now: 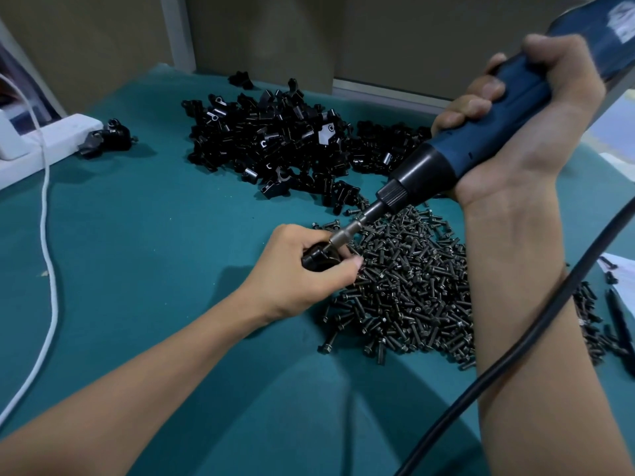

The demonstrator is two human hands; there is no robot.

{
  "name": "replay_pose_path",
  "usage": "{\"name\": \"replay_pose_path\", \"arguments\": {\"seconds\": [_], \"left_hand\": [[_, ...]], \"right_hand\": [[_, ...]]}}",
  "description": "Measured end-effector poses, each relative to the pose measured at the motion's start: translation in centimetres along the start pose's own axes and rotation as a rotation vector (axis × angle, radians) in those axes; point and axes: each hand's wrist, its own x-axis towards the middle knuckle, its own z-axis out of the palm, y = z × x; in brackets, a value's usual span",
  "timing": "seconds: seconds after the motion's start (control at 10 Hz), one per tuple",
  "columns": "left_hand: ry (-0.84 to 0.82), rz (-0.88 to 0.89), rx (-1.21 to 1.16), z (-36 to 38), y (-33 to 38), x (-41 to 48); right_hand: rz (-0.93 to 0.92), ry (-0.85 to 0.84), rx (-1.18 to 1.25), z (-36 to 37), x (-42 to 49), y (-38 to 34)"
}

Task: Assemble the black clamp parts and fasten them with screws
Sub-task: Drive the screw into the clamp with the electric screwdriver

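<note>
Nearest the camera, a black cord (515, 355) crosses in front of the right forearm and runs up toward the tool. Left hand (299, 274): fingers and thumb curled round a black clamp (316, 262), held low over the green surface (154, 235) at the left edge of the screw pile (412, 290). How the clamp's parts sit together is hidden by the fingers. The screw itself is not visible. The bit (345, 231) of the electric screwdriver (481, 142) angles down from the upper right, and its tip meets the top of the clamp between thumb and forefinger. Right hand (515, 125): wrapped tight round the blue body of the driver, raised well above the surface. Judgement: the fastening step is in hand, a screw being driven into this clamp. The next move calls for the bit to stay in line with the screw while the left hand resists the twist, then for lifting the driver off and setting the unit aside. Farther back lies the heap of loose clamp parts (271, 142). At far left an assembled-looking clamp (110, 139) sits just beside a white power strip (44, 142) with its white cable (48, 252).
</note>
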Motion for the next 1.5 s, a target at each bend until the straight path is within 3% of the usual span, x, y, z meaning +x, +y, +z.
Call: {"name": "replay_pose_path", "arguments": {"seconds": [0.1,0.2,0.3,0.7,1.5], "left_hand": [[0.122,0.136,0.207,-0.2,-0.2,0.1],[0.277,0.327,0.569,-1.2,-0.5,0.4],[0.392,0.448,0.748,-1.9,-0.9,0.5],[0.422,0.510,0.779,-2.0,-0.9,0.7],[0.368,0.400,0.720,-1.7,-0.7,0.5]], "right_hand": [[0.045,0.050,0.015,-3.1,2.5,-6.0],[0.000,0.067,-0.233,-5.9,-6.6,1.1],[0.167,-0.012,-0.182,-6.2,-8.4,1.0],[0.170,0.055,-0.151,-6.5,-8.0,1.7],[0.168,0.032,-0.163,-6.4,-8.1,2.0]]}}
